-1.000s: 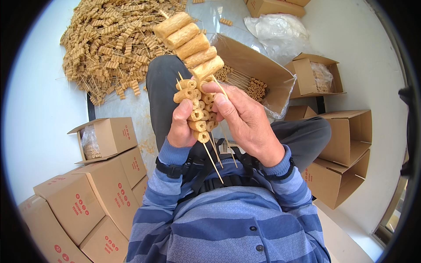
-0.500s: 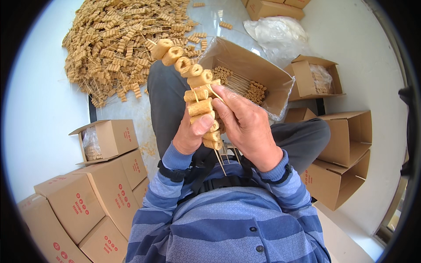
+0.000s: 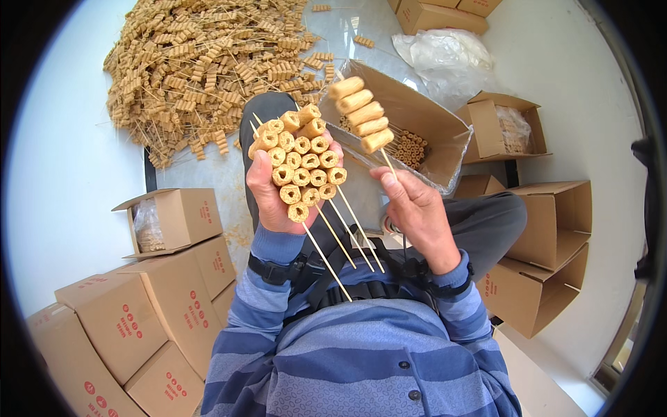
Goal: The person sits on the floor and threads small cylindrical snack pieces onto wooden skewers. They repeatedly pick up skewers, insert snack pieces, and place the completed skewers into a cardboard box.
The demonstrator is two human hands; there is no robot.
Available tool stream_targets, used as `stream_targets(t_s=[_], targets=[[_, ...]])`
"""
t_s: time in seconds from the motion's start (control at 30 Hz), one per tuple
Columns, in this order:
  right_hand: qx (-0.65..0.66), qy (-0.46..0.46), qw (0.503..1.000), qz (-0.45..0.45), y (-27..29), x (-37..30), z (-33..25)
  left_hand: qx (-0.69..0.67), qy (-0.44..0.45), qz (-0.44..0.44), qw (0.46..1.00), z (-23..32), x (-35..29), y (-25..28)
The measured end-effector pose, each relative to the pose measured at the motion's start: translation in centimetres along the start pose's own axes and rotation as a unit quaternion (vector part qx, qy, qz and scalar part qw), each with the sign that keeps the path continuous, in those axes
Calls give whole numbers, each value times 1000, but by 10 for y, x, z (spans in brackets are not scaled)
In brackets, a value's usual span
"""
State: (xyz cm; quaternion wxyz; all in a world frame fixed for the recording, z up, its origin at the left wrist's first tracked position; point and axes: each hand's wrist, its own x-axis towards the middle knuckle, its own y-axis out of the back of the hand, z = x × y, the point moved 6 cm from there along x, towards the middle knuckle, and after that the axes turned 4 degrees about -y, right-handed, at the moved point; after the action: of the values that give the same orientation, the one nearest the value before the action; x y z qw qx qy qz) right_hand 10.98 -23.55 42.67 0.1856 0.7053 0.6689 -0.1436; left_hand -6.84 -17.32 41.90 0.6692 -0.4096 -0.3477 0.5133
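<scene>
My left hand [image 3: 273,194] is wrapped round a bundle of skewers [image 3: 301,160] threaded with golden-brown hollow rolls, their open ends facing up. Bare sticks stick out of the bundle toward my lap and at its far left. In my right hand [image 3: 415,212], thumb and fingers pinch the stick of a single skewer [image 3: 368,115] carrying several rolls, raised to the right of the bundle and apart from it. Beyond that skewer stands an open carton [image 3: 438,128] with a clear plastic liner; rows of skewered rolls [image 3: 410,149] lie inside, partly hidden.
A large heap of skewered rolls [image 3: 201,62] covers the floor at the far left. Closed cartons [image 3: 114,323] are stacked at the left, under an open carton [image 3: 182,221]. Open cartons [image 3: 549,226] stand at the right, and crumpled clear plastic [image 3: 445,59] lies at the back.
My right hand has drawn away to the right with one skewer, lifting it off the bundle. The left hand has turned the bundle so the roll ends face up.
</scene>
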Motion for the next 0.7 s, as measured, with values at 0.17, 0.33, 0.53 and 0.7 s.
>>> stream_targets(t_s=[0.17, 0.33, 0.53, 0.7], targets=[[-213, 190, 952, 110, -5, -10, -9, -9, -5, -20, 1000, 0, -5, -5], [-169, 156, 973, 26, -15, -17, -11, 76, -47, 25, 996, 6, -9, -2], [-135, 128, 981, -45, -21, -18, -8, 80, -37, 17, 996, 1, -12, -3], [-105, 57, 988, -102, -22, -18, 5, 13, 6, -11, 1000, -8, -8, -1]])
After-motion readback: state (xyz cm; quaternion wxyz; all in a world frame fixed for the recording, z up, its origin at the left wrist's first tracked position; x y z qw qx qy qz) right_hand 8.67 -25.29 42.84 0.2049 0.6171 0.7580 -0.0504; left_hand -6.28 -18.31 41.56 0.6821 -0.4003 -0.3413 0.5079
